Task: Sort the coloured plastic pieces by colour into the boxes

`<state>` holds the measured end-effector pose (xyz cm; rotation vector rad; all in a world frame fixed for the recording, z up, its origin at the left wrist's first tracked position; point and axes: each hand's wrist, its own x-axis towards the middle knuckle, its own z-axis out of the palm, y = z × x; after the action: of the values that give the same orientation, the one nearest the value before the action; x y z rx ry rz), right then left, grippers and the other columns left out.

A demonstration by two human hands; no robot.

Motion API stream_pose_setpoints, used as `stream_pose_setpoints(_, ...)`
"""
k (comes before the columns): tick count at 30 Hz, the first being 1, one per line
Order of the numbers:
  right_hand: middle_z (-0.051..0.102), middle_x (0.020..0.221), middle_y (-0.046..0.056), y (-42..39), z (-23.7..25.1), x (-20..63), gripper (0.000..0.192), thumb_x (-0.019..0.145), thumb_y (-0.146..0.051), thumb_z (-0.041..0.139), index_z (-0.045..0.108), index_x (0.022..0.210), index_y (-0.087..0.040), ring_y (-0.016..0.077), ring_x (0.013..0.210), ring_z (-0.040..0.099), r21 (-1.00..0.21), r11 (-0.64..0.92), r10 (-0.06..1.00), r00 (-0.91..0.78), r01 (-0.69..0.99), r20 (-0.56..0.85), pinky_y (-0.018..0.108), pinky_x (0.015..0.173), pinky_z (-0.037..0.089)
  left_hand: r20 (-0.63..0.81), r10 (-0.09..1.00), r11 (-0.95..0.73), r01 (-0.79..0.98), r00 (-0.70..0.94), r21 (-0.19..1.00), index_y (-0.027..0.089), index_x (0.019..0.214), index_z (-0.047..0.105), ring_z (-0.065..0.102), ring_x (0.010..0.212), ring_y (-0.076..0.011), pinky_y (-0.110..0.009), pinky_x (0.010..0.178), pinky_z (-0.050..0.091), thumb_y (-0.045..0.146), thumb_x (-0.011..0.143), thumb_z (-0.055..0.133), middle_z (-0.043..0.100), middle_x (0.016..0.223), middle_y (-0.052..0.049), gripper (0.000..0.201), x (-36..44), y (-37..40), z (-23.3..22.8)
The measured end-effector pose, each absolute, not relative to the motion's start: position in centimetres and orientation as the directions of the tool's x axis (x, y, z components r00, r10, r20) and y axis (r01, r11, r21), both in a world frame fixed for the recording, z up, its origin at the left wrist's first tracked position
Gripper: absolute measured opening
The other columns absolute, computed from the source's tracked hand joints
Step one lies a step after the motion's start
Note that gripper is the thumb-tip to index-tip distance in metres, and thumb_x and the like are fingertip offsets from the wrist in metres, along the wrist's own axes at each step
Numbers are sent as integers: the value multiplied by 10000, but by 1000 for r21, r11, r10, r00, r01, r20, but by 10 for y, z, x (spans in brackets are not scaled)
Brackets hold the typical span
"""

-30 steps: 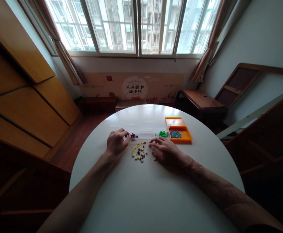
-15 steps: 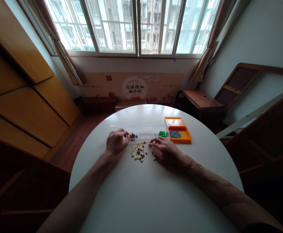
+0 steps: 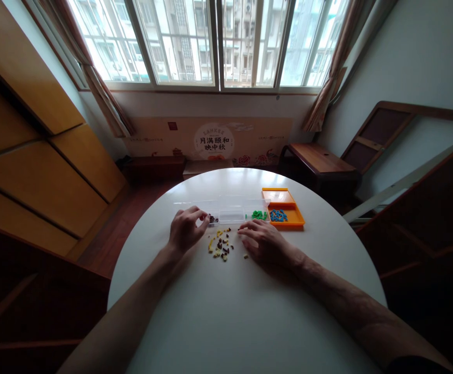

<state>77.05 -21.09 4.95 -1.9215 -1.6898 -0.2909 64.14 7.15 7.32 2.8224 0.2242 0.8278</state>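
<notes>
Nothing much has shifted — our left hand [image 3: 185, 231] still pinches at dark beads [image 3: 213, 218] in the clear box [image 3: 232, 215], our right hand [image 3: 263, 241] rests flat, released, beside scattered beads [image 3: 220, 246].

Both forearms reach forward from the near edge. The left hand [image 3: 185, 230] is curled, fingertips pinched together; the right hand [image 3: 265, 242] lies flat, fingers spread.

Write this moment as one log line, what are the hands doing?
left hand: fingertips at dark beads in clear box | right hand: flat on table beside loose beads
</notes>
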Motion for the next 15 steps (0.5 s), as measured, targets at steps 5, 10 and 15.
stream_pose_setpoints(5, 797, 1105, 75, -210, 42, 781, 116, 1103, -240, 618, 734, 1098, -244, 236, 1019, 717, -321, 42, 784, 168, 946, 598, 420, 971, 604, 463, 14, -949, -135, 886, 286, 262, 967, 823, 736, 851, -191, -394, 952, 484, 430, 1082, 601, 809, 1024, -37, 301, 641, 49, 74)
stream_pose_setpoints(10, 781, 992, 54, -211, 40, 781, 91, 1110, -286, 647, 717, 1077, -238, 208, 912, 714, -436, 53, 748, 254, 898, 613, 365, 886, 605, 457, -135, -910, -293, 879, 293, 270, 1032, 835, 752, 895, -196, -380, 926, 505, 482, 1052, 690, 822, 1057, -53, 259, 643, 31, 65)
stream_pose_setpoints(15, 770, 973, 38, -211, 40, 778, 49, 1082, -279, 711, 721, 1105, -237, 189, 877, 714, -499, 103, 735, 272, 861, 621, 340, 845, 607, 567, -244, -862, -444, 787, 245, 259, 1076, 829, 752, 842, -169, -352, 849, 502, 487, 1041, 746, 828, 1030, -43, 245, 645, 28, 59)
